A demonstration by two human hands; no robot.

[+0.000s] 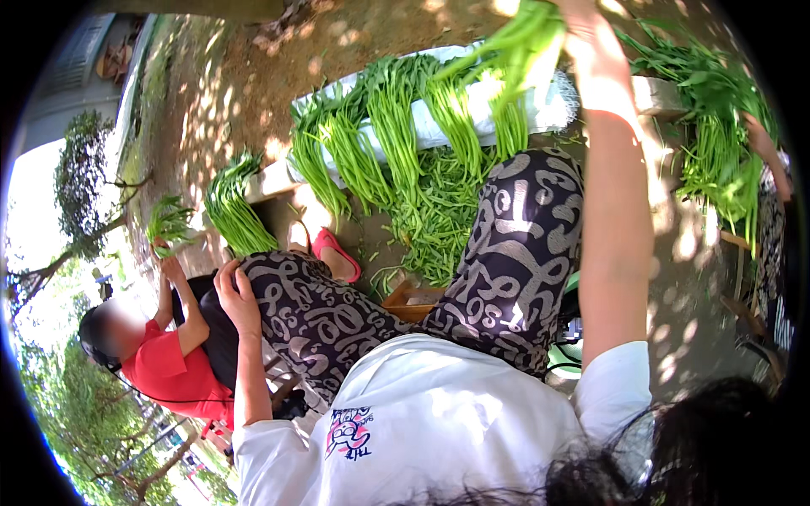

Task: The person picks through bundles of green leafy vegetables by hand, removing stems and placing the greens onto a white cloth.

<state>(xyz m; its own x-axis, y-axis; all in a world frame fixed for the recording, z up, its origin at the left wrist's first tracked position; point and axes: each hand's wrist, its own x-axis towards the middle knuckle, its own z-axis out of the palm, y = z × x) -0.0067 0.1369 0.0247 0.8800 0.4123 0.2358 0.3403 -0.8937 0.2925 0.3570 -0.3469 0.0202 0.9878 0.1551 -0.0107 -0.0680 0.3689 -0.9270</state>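
Note:
My right hand is stretched far forward to the top edge of the view, partly cut off and overexposed. It grips a blurred bunch of long green leafy stems, which look like water spinach. Below that bunch, several bundles of the same greens lie side by side across a white plastic sheet, their stems hanging over the near edge. My left hand rests on my left knee, on the patterned trousers, with nothing in it and its fingers slightly apart.
Loose leaves and stem pieces cover the ground between my feet. A wooden stool shows between my legs. On the left, a person in red holds greens beside another bundle. Another person's hand touches greens at right.

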